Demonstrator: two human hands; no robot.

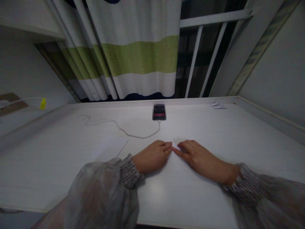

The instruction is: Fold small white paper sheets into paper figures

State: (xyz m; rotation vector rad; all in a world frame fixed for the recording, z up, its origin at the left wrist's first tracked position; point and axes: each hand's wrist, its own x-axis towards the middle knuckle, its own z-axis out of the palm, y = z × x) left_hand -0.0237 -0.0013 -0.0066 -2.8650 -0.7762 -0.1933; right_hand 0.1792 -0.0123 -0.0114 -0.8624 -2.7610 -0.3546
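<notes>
Head view, and touching a small white piece [174, 144], likely paper, on the bench [188, 197], between left hand [154, 156] and right hand [199, 159]; can't tell whether pinched or merely pressed. Looks midway: white bits [218, 104] at far right perhaps done, white sheet [111, 148] at left seemingly unused.

The fingers [167, 147] hide most of the white paper [174, 145], the left sleeve [102, 190] covers the near end of the sheet [109, 148], and the phone [159, 112] has a blurred display.
</notes>
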